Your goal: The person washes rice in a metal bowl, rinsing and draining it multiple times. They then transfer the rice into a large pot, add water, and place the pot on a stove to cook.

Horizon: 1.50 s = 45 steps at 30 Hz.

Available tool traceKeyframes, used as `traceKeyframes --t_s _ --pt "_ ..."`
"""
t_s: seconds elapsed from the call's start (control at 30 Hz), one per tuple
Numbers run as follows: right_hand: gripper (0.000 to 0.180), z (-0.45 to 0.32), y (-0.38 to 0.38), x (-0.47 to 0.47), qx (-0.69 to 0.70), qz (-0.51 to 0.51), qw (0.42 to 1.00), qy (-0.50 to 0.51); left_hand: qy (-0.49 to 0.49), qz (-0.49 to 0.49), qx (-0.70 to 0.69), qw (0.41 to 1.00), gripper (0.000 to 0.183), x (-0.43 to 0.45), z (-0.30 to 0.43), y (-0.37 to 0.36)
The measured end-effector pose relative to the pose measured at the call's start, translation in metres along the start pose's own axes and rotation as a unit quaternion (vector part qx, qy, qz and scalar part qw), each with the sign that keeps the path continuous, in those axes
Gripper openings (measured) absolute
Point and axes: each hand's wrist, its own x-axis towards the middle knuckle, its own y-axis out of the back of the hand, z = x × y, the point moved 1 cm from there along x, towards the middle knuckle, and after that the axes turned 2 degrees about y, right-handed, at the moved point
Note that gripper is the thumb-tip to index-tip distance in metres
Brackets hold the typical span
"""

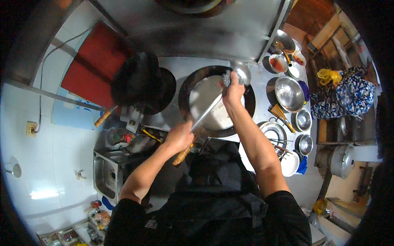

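My left hand is closed around the metal shaft of a ladle, just above its wooden grip. At the other end, my right hand presses a grey metal scouring pad against the shaft near the shiny ladle bowl. The bowl is held over the far right rim of a large dark wok. Cloudy, whitish liquid lies in the wok, below both hands. My right hand partly hides the pad and the upper shaft.
Left of the wok is a second black wok, with a wooden-handled tool beyond it. Metal bowls, a bamboo brush and a white bowl stand on the right. A steel sink is at lower left.
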Motion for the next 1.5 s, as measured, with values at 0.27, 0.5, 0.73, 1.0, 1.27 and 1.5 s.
traceKeyframes --t_s 0.27,0.5,0.73,1.0,1.27,1.5 --pt "0.035 0.017 0.018 -0.048 -0.14 -0.083 0.981 -0.108 0.044 -0.077 -0.04 0.995 0.02 -0.008 -0.009 0.01" --pt "0.029 0.039 -0.016 -0.156 -0.093 -0.006 0.995 -0.044 0.048 -0.037 -0.004 0.998 0.022 0.013 -0.02 -0.011" --pt "0.036 0.056 0.035 0.005 -0.156 -0.034 0.986 0.04 0.064 -0.142 -0.145 0.977 0.012 -0.021 -0.001 0.019" --pt "0.052 0.053 0.053 -0.082 -0.465 -0.272 0.841 -0.042 0.191 -0.277 -0.553 0.762 0.019 -0.033 -0.035 0.009" --pt "0.049 -0.02 0.034 -0.022 -0.512 -0.394 0.729 -0.226 0.176 -0.392 -0.814 0.392 0.013 -0.038 -0.055 0.005" --pt "0.032 -0.002 0.031 -0.063 -0.527 -0.361 0.751 -0.169 0.19 -0.368 -0.828 0.378 0.01 -0.031 -0.082 -0.007"
